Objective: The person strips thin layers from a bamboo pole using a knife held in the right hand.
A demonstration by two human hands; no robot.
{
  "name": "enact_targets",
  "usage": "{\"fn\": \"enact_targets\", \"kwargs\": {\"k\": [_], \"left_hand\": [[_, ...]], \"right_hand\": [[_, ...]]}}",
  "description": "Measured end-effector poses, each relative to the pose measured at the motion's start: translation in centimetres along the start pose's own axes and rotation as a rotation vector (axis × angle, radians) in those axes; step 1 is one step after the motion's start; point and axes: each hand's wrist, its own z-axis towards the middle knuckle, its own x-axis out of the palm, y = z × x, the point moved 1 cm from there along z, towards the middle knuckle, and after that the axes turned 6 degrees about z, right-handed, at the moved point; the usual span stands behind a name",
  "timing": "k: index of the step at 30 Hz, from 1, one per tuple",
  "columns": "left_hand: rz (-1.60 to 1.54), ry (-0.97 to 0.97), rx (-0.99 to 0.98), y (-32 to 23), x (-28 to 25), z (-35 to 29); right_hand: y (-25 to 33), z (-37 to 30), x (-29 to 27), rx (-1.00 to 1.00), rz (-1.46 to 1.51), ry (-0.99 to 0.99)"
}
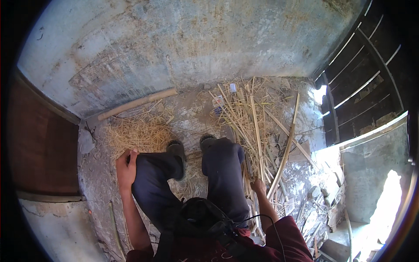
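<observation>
My left hand (126, 169) rests on the outer side of my bent left knee, its fingers apart and holding nothing. Low on my right, my right hand (257, 185) is closed at the near end of a long pale bamboo strip (256, 127); its fingers show only small. That strip runs away from me across a loose pile of thin split strips (238, 114) beside my right leg. A thicker bamboo piece (290, 139) slants to the right of it.
A heap of dry straw (139, 132) lies before my left knee, with a bamboo pole (137, 104) along the wall behind it. A small white cup-like thing (232, 87) sits by the strips. Broken rubble (321, 192) covers the floor at right, below a slatted dark panel (364, 78).
</observation>
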Motion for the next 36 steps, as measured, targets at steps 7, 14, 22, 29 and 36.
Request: {"fn": "enact_targets", "kwargs": {"k": [7,14,22,29,36], "left_hand": [[0.014,-0.013,0.035,0.1,0.2,0.2],[-0.028,-0.019,0.073,0.3,0.1,0.2],[-0.016,-0.035,0.043,1.6,0.4,0.1],[-0.023,-0.016,0.019,1.0,0.4,0.4],[-0.032,-0.008,0.047,0.8,0.5,0.7]], "right_hand": [[0.3,0.4,1.3,0.038,0.043,0.046],[1.0,-2.0,-0.3,-0.012,0.115,-0.156],[0.5,-2.3,-2.6,0.123,0.266,-0.36],[-1.4,0.0,-1.1,0.153,0.17,-0.179],[-0.3,0.1,3.1,0.076,0.041,-0.042]]}}
